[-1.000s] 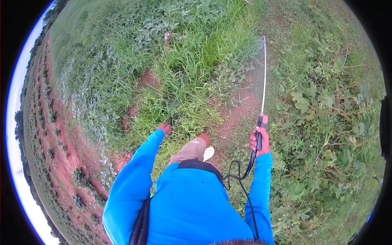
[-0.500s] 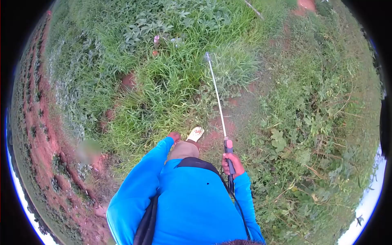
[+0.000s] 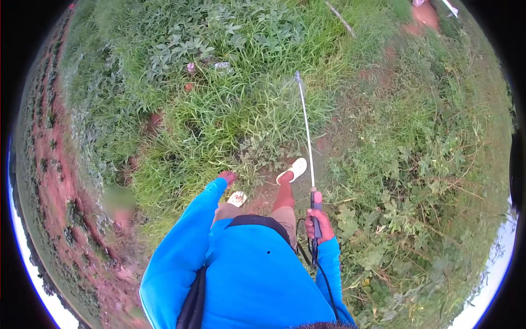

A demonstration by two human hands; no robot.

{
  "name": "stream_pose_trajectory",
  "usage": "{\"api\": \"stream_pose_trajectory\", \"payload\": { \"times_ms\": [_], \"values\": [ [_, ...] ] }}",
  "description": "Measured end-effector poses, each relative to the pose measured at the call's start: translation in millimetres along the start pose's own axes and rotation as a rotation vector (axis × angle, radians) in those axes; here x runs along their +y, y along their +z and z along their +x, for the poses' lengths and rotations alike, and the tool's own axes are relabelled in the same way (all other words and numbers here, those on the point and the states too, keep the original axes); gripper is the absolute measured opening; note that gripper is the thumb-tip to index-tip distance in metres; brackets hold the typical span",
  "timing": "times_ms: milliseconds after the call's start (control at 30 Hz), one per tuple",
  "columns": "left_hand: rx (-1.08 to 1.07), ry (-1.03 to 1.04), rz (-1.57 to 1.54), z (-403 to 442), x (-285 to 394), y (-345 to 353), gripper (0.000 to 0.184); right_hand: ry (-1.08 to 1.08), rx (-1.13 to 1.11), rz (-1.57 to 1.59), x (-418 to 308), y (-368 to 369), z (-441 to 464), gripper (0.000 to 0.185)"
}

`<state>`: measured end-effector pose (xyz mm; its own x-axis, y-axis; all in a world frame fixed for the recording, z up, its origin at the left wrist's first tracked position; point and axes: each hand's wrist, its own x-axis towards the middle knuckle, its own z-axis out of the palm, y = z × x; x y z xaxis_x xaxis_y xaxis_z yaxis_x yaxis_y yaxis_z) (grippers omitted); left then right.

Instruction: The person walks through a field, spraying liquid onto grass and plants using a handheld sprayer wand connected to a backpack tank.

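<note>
My right hand (image 3: 324, 226) is wrapped round the grey and pink trigger handle of a sprayer wand (image 3: 307, 126). The wand's long pale tube points ahead, and its nozzle (image 3: 298, 77) hangs over the grass, with a faint mist near it. A black hose (image 3: 324, 274) runs from the handle back along my right sleeve. My left hand (image 3: 227, 177) hangs beside my left thigh, above the grass; nothing shows in it, and its fingers are too small and turned away to read.
Tall grass (image 3: 213, 118) and leafy weeds (image 3: 405, 219) surround a patch of bare soil by my pale shoes (image 3: 297, 169). A stick (image 3: 341, 19) lies ahead. A pink item (image 3: 190, 68) and clear plastic litter (image 3: 222, 66) sit in the grass. Crop rows (image 3: 49, 148) run at the left.
My right foot has come forward into view beside the left one. The wand and my right hand have shifted slightly right in view. My right hand keeps its hold.
</note>
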<state>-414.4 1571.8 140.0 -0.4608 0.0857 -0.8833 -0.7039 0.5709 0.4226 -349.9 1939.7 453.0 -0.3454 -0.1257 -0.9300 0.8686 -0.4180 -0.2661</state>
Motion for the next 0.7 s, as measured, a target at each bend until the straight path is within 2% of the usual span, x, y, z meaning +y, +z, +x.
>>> {"api": "stream_pose_trajectory", "payload": {
  "times_ms": [67,100,200,267,367,433,533,700],
  "values": [
    [-0.012,-0.192,0.067,19,17,4,0.027,-0.044,-0.022,-0.001,-56,-37,28,0.023],
    [0.012,-0.206,0.05,15,27,12,0.027,-0.099,0.023,0.001,-83,-55,39,0.024],
    [0.05,-0.17,-0.019,3,71,24,0.029,-0.201,0.066,0.015,-160,-99,60,0.026],
    [0.14,-0.111,-0.218,7,100,41,0.03,-0.252,0.079,0.024,-212,-121,65,0.028],
    [0.14,-0.004,-0.169,8,184,57,0.03,-0.394,0.168,-0.065,-278,-137,72,0.028],
    [0.139,0.184,-0.252,13,232,65,0.031,-0.341,0.099,-0.029,-313,-149,81,0.027],
    [0.219,0.204,-0.323,17,307,72,0.032,-0.2,-0.046,0.023,-360,-153,101,0.026],
    [0.23,0.154,-0.316,50,346,76,0.032,0.09,-0.351,-0.021,-417,-140,130,0.024]
  ]
}}
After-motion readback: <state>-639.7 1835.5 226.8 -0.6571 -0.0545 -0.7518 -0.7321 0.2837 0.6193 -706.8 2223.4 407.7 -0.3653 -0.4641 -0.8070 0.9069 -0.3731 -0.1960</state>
